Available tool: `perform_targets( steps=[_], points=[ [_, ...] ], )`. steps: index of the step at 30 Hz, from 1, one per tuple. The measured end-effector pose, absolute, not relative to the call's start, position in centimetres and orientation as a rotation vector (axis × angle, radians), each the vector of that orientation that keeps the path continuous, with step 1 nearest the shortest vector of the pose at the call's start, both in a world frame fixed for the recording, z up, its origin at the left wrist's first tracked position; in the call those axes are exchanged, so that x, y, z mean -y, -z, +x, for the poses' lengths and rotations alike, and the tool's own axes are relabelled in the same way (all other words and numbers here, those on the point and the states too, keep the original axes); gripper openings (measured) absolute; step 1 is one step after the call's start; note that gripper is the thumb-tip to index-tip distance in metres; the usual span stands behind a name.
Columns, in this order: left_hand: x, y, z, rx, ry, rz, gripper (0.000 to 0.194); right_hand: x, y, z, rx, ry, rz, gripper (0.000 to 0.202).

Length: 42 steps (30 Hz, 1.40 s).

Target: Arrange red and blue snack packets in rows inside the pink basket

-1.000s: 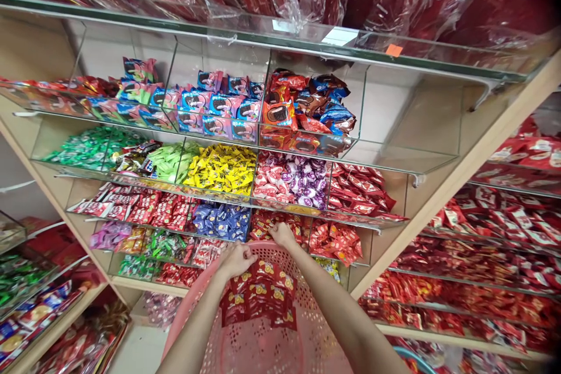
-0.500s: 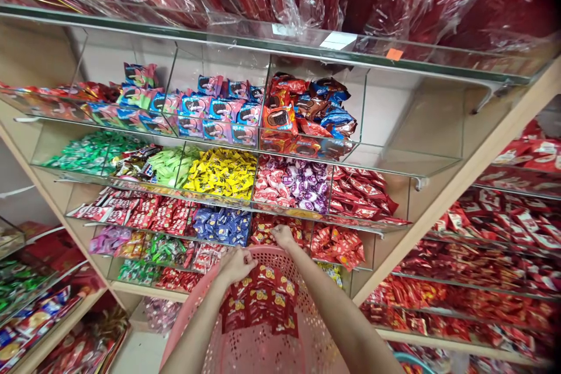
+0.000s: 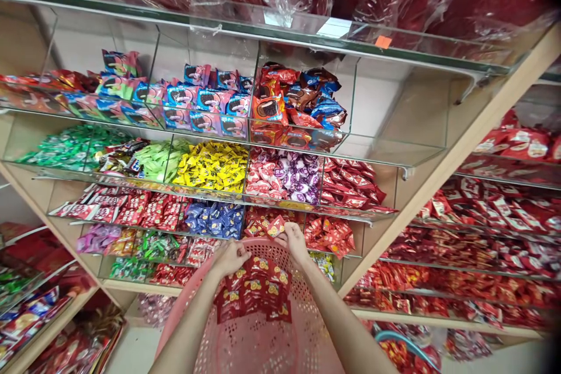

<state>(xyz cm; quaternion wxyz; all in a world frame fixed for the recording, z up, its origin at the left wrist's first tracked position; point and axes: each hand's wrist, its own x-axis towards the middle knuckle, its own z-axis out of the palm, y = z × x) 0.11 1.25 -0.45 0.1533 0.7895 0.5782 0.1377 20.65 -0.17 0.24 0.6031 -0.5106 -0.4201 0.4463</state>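
A pink perforated plastic basket (image 3: 258,350) is in front of me, and my left hand (image 3: 230,258) is closed on its far left rim. Red candy packets (image 3: 254,287) with a yellow-orange print lie in it against the far wall. Over the far right rim, my right hand (image 3: 294,241) pinches a red candy packet (image 3: 276,225) of the same look. Behind that packet is a shelf compartment of similar red packets (image 3: 256,221). Blue-wrapped sweets (image 3: 214,219) fill the compartment to its left, and red-orange packets (image 3: 331,235) the one to its right.
Glass-fronted shelves with dividers hold yellow sweets (image 3: 213,169), purple sweets (image 3: 302,176) and wrapped cookies (image 3: 210,99). A wooden side panel (image 3: 456,166) slants down at right, beside shelves of red packets. A blue-handled basket (image 3: 405,346) stands low at right.
My right hand has drawn back slightly from the red packets' compartment, with one packet now showing in its fingers. My left hand stays on the rim. The view has shifted a little.
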Motion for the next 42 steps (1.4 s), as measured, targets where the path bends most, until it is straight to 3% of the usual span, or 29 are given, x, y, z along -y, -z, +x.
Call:
perform_targets(
  steps=[6, 11, 15, 20, 25, 31, 42],
  points=[
    [-1.3, 0.5, 0.1, -1.651, -0.391, 2.285, 0.037, 1.7, -0.5, 20.5, 0.647, -1.487, -1.228, 0.022],
    [-1.4, 0.5, 0.1, -1.641, -0.392, 2.296, 0.036, 2.7, -0.4, 20.2, 0.993, -1.61, -1.21, 0.045],
    [-1.5, 0.7, 0.0, -1.625, -0.403, 2.315, 0.035, 3.6, 0.3, 19.6, 1.421, -1.344, -1.406, 0.063],
    [-1.6, 0.9, -0.1, -1.625, -0.393, 2.32, 0.024, 4.0, 0.8, 19.1, 1.956, -0.928, -1.713, 0.06],
    [-1.5, 0.9, 0.0, -1.649, -0.373, 2.319, 0.021, 3.7, 1.3, 19.5, 2.219, -0.693, -1.646, 0.063],
    [-1.6, 1.0, -0.1, -1.623, -0.384, 2.333, 0.021, 3.3, 2.0, 20.9, 2.241, -0.594, -1.666, 0.068],
    [-1.7, 1.2, -0.1, -1.618, -0.387, 2.331, 0.021, 4.4, 0.7, 20.3, 2.388, -0.475, -1.828, 0.053]
  ],
)
